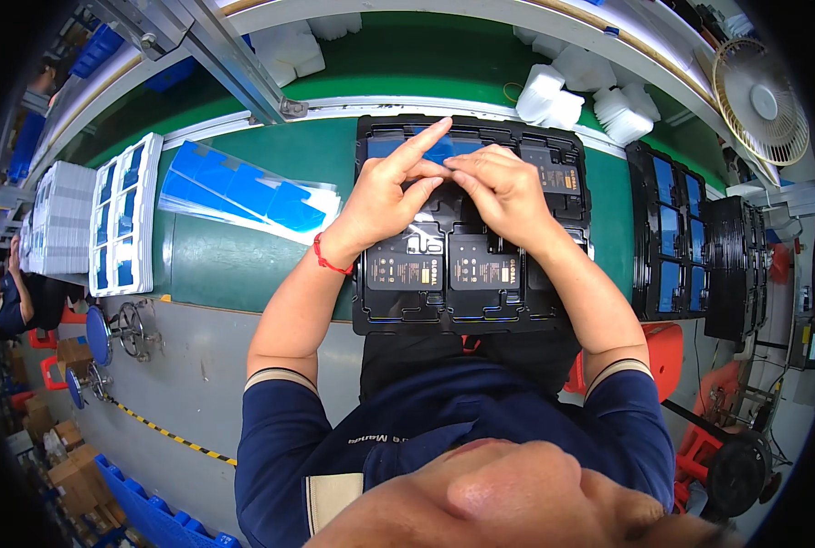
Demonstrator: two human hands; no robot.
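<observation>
- Nearest the camera: head of the person (517, 498), at the lower edge, with a navy-blue short-sleeved shirt (471, 406) beyond it.
- Left hand (382, 199): above the tray; index finger extended, thumb and remaining fingers drawn toward the other hand's fingertips. A thin red cord bracelet (332, 259) encircles the wrist.
- Right hand (510, 194): above the tray; thumb and index finger brought together in a pinch beside the left thumb. Whether either hand grips an item between the fingertips cannot be told.
- Work position: black moulded plastic tray with compartments (554, 297), directly beneath both hands on the green work table (216, 260).
- Tray contents: flat, black, rectangular packs with pale printing (485, 263); two sit side by side in the near row, another at the far right. Glossy blue sheet material (462, 148) shows behind the fingers, partly hidden.
- Left of tray: overlapping blue film strips with clear margins (243, 190), fanned out flat; farther left, white compartment trays holding blue pieces (124, 215).
- Right of tray: black compartment trays holding blue pieces (671, 219).
- Upper right: round cream-coloured caged fan (762, 100).
- Beyond the table: stacked white plastic pieces (549, 96).
</observation>
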